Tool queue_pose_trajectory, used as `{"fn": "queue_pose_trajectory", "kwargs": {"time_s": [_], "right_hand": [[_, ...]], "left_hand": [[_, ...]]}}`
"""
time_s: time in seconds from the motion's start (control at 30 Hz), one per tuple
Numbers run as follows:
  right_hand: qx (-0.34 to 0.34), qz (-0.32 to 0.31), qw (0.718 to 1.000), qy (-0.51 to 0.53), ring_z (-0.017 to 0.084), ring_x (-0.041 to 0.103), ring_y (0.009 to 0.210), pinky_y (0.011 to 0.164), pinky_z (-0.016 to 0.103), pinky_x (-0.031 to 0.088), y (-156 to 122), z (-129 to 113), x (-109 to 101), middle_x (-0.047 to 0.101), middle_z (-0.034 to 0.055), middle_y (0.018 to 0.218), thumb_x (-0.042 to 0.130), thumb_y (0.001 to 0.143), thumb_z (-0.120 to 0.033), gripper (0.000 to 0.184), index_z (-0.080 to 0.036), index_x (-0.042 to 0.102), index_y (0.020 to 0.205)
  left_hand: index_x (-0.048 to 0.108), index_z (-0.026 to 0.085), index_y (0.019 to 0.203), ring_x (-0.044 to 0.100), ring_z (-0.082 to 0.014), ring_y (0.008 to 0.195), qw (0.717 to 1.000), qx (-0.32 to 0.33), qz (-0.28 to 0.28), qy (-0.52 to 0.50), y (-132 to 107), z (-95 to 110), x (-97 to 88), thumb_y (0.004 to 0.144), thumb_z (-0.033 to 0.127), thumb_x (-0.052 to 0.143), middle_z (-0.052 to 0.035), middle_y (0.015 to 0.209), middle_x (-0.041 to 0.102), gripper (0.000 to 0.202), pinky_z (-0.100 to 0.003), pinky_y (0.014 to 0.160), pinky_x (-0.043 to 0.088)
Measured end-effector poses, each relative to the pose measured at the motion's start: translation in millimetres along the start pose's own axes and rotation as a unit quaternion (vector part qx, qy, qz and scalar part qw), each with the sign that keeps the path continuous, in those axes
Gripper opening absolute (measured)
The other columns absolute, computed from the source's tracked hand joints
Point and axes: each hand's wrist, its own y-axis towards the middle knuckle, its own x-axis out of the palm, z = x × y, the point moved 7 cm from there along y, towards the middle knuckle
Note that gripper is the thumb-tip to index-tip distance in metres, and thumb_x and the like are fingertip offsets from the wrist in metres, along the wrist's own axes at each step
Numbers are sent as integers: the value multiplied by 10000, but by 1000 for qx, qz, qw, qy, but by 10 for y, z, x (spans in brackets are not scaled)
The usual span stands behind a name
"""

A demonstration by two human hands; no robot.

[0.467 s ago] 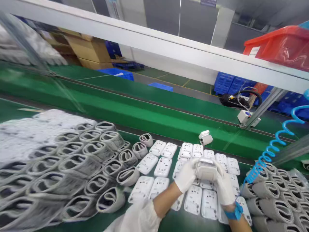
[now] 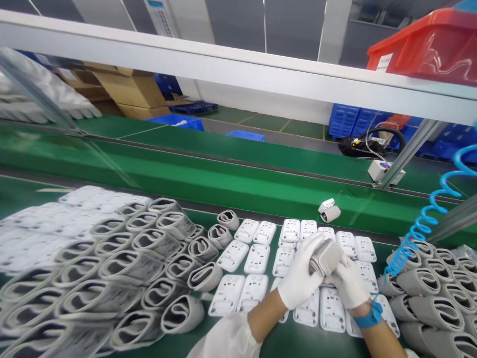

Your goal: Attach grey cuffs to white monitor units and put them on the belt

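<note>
Okay, your left hand [image 2: 303,272] and right hand [image 2: 350,284] both grip the rolled gray cuff [image 2: 330,255]; square its layers, clear of the white casings [image 2: 333,312] below.

A green bench [image 2: 298,344] carries rolled grey cuffs [image 2: 145,268] and white casings [image 2: 257,258].

We list: grey wall panels [image 2: 238,27], 12 o'clock, thin pale lines between; one pale column [image 2: 333,32], 1 o'clock. Floor [image 2: 244,119], green and grey, yellow-lined, 12 o'clock. One white shelf beam [image 2: 223,67], running from 10 o'clock past 2, bearing a red bin [image 2: 432,47] at 2. Metal posts [image 2: 409,154], 10 and 3 o'clock. Cardboard boxes [image 2: 128,89], 10 o'clock. Blue crates [image 2: 345,121], stacked, 2 o'clock. We enter also one green counter [image 2: 278,344], 6 o'clock.
</note>
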Motion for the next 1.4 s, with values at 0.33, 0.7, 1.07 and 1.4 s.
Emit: {"fn": "queue_pose_trajectory", "kwargs": {"time_s": [0.33, 0.7, 1.07, 1.4], "right_hand": [[34, -20, 993, 115, 392, 694, 1280, 1139, 564, 543, -16, -195, 129, 801, 129, 1219, 866, 855, -512, 413, -245, 839, 1168], [91, -7, 979, 180, 393, 708, 1230, 1086, 572, 568, -45, -197, 150, 775, 120, 1290, 933, 764, -614, 487, -299, 840, 1124], [79, -33, 980, 177, 370, 691, 1293, 1154, 542, 543, -43, -303, 183, 786, 127, 1259, 939, 763, -560, 481, -251, 844, 1118], [159, -54, 971, 168, 309, 780, 1006, 683, 358, 690, -115, -178, 157, 783, 115, 1215, 899, 789, -496, 598, -264, 773, 1326]], "left_hand": [[439, 257, 1623, 475, -400, 1536, 998, -48, -43, -16, -5, 56, 22, 677, 192, 900, -152, 1613, 492, 1054, -611, 1285, 418], [497, 247, 1573, 519, -384, 1485, 997, -74, 0, 19, 0, 106, 8, 697, 183, 876, -136, 1539, 541, 957, -598, 1246, 464], [448, 254, 1611, 502, -408, 1495, 999, -38, -4, 39, -20, 87, 17, 645, 284, 972, -150, 1549, 520, 1099, -625, 1263, 425], [484, 259, 1596, 525, -385, 1480, 997, -33, 0, 65, 2, 150, -19, 789, 320, 881, -153, 1557, 530, 901, -624, 1270, 411]]}}
